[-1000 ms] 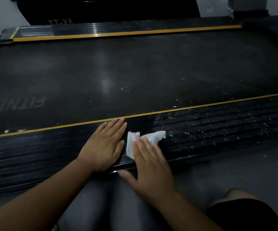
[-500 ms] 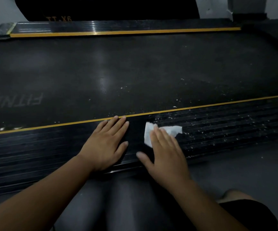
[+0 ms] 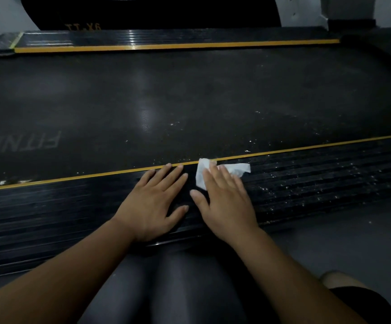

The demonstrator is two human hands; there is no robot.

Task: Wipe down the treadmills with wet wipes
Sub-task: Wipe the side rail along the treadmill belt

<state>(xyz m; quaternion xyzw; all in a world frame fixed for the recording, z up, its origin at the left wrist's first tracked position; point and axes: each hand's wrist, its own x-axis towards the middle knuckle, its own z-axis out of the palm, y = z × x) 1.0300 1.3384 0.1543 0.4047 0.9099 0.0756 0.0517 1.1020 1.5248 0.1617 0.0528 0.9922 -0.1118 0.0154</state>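
Dim, soft — wide-angle edge bending

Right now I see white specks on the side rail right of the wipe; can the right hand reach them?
Probably yes: the right hand presses the wet wipe on that side rail, and nothing blocks the specks.

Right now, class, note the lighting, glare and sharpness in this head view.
Head view: dim overall; soft glare patch on the dark rubber treadmill belt; streaky highlights on the far ribbed black side rail; the crumpled white wet wipe under the right hand is brightest, edges crisp.
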